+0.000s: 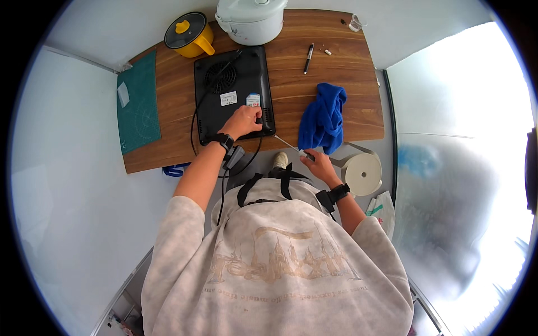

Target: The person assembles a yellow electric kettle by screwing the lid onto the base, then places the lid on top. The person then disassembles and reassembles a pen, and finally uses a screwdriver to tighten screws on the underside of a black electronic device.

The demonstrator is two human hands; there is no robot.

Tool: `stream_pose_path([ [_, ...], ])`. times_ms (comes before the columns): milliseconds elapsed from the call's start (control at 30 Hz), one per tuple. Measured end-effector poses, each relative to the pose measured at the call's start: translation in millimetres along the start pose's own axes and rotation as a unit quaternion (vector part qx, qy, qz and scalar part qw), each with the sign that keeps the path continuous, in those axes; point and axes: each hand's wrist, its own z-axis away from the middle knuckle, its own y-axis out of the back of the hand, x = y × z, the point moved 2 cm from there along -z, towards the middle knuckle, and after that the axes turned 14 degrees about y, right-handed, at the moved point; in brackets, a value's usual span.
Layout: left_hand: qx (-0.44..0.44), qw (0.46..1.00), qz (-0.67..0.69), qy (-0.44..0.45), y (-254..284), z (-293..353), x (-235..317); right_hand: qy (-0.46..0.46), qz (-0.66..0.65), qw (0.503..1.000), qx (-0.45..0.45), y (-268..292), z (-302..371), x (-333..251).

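Observation:
A black induction cooktop (246, 67) lies upside down on the table, its round fan grille (221, 78) and labels showing. My left hand (242, 121) rests at its near right corner, fingers closed around a dark piece where the black power cord (260, 147) runs up to them; the fingers partly hide it. In my right hand (321, 167), off the table's front edge, is a screwdriver (291, 147) held by its handle. The thin metal shaft points up and left, its tip close to the cooktop's near right corner.
A blue cloth (323, 117) lies bunched right of the cooktop. Beyond are a black pen (309, 58), a yellow pot (196, 46) and a white lidded pot (252, 28). A green cutting mat (139, 106) covers the table's left end. A white roll (362, 175) stands below the right edge.

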Motion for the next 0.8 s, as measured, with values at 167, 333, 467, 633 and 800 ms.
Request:
stream_pose_path([
  [167,-0.008,1.000,0.004,0.009,1.4,2.1,-1.0,0.005,0.005,1.000,0.005,0.4,-0.8,1.7],
  [333,-0.020,0.999,0.024,0.012,2.0,1.7,-4.7,0.006,0.033,0.999,0.004,3.4,-2.2,-11.8],
  [467,-0.024,0.999,0.030,0.016,-0.8,2.6,-11.0,0.009,0.044,0.999,0.020,2.4,-6.2,-20.5],
  [633,-0.037,0.998,0.039,0.021,-3.5,4.3,-17.8,0.078,0.096,0.989,0.077,4.9,-10.4,-37.3],
  [800,-0.056,0.997,0.046,0.019,-5.0,2.9,-24.2,0.094,0.115,0.984,0.095,8.9,-13.0,-45.7],
])
